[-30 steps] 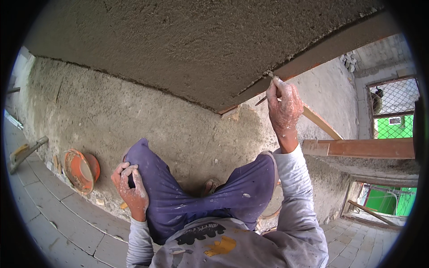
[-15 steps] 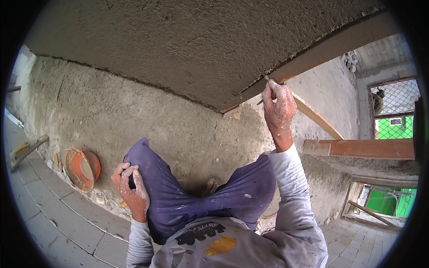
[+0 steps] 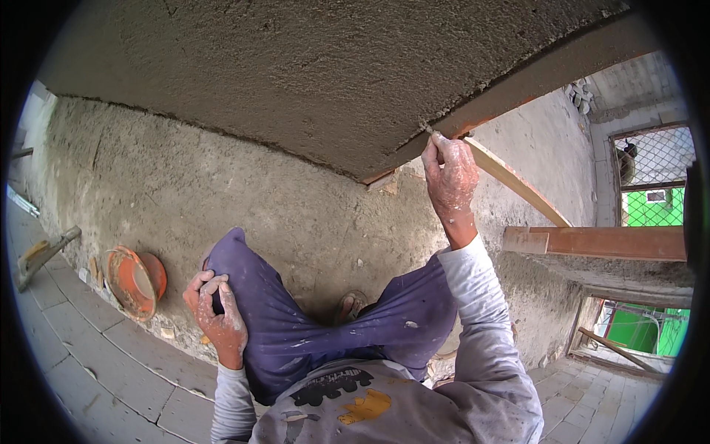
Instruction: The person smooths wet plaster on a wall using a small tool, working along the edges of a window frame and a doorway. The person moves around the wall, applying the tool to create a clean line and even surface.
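Observation:
My right hand [image 3: 451,174], flecked with mortar, pinches a small, thin object at the lower edge of the wet grey plaster [image 3: 296,81]. Its kind is mostly hidden by my fingers. The tip [image 3: 427,127] touches the seam where the plaster meets a mortar-smeared wooden board [image 3: 547,74]. Beside my left knee in purple trousers [image 3: 288,325], my left hand [image 3: 216,314] is closed, thumb and fingertips curled together. No object shows in it.
An orange bucket [image 3: 151,274] with mortar on it lies tipped at the left. Near it is a wooden-handled tool [image 3: 46,255]. A wooden strip [image 3: 518,181] slants down behind my right hand to a reddish beam [image 3: 614,244]. A mesh-covered window [image 3: 651,177] is at the right.
My right hand has moved slightly left and up along the plaster edge, the small object still pinched in it. My left hand stays by the knee.

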Action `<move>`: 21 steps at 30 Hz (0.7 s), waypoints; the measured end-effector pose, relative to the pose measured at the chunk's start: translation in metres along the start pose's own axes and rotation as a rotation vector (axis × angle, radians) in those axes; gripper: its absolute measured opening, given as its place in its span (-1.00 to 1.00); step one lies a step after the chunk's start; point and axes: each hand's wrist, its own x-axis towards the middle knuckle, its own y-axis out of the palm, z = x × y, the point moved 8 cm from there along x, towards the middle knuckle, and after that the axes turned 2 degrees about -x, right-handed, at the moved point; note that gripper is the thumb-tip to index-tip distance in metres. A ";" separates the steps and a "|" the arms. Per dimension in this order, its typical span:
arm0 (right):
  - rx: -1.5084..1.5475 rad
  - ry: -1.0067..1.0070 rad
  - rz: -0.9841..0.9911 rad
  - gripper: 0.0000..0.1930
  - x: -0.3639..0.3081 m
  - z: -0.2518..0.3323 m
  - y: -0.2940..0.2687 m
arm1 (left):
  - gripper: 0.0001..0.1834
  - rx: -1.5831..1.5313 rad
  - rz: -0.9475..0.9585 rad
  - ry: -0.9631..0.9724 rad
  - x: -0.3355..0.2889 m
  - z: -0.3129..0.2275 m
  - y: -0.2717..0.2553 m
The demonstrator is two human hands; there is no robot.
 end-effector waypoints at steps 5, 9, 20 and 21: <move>-0.012 0.004 0.053 -0.79 -0.025 -0.003 0.018 | -0.90 -0.002 0.008 -0.005 0.000 -0.001 0.001; 0.011 0.056 -0.017 -0.80 -0.009 -0.004 0.009 | -0.91 -0.037 -0.012 -0.017 -0.002 0.001 0.000; 0.014 0.082 0.084 -0.80 -0.035 -0.009 0.029 | -0.90 -0.004 0.009 -0.006 -0.003 0.003 0.000; 0.033 0.116 0.070 -0.80 -0.031 -0.010 0.026 | -0.90 -0.001 0.010 -0.007 -0.004 0.003 0.000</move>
